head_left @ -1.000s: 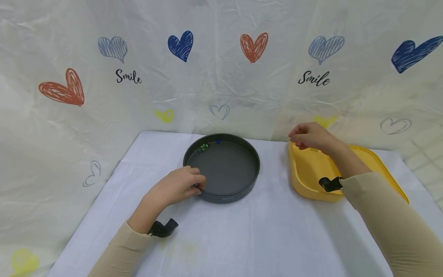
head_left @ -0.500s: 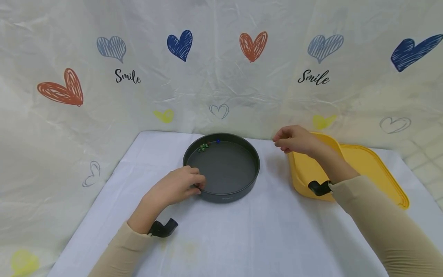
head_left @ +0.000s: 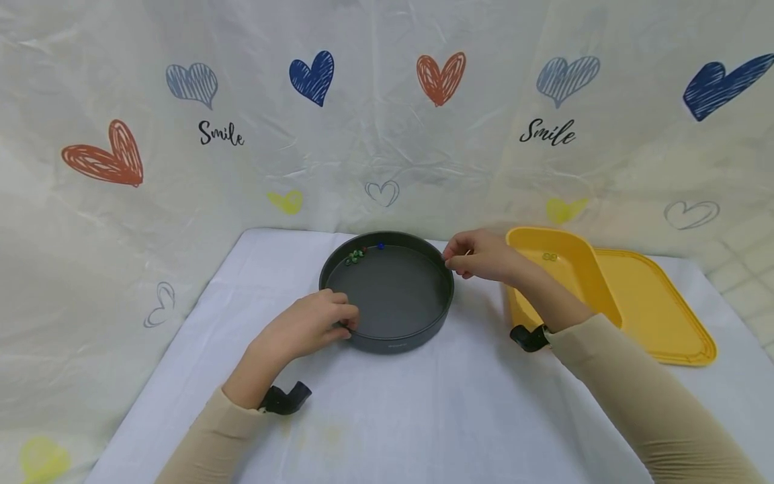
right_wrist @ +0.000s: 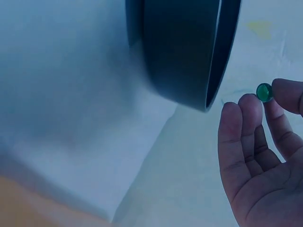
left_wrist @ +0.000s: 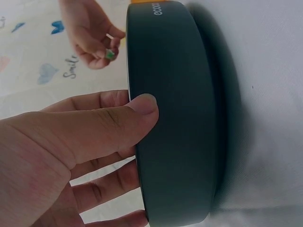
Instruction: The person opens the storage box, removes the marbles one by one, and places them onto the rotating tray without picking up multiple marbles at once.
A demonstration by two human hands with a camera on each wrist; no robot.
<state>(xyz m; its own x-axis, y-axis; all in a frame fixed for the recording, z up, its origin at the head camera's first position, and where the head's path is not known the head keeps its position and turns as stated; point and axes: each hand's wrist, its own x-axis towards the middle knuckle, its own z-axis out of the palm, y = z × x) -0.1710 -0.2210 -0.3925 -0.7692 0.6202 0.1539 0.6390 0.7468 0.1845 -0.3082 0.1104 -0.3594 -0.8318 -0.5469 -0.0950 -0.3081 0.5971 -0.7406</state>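
A round dark grey pan (head_left: 396, 296) stands on the white cloth in the head view. My left hand (head_left: 311, 323) grips its near-left rim, the thumb (left_wrist: 144, 105) pressed on the outer wall and the fingers over the edge. At the pan's right rim, my right hand (head_left: 484, 255) pinches a green marble (right_wrist: 264, 92) between thumb and fingertips. Inside the pan, along its far-left side, lie several small green marbles (head_left: 354, 257), with a blue marble (head_left: 381, 246) beside them. A tiny reddish spot near them is too small to tell.
On the right stands a yellow container (head_left: 514, 309) with small greenish ring shapes on its floor. A flat yellow lid or tray (head_left: 659, 316) lies against its right side. A white sheet (head_left: 387, 154) printed with hearts hangs behind the table.
My right hand has moved left from above the yellow container to the pan's right rim, the marble in its fingers. The left hand keeps its grip on the pan.
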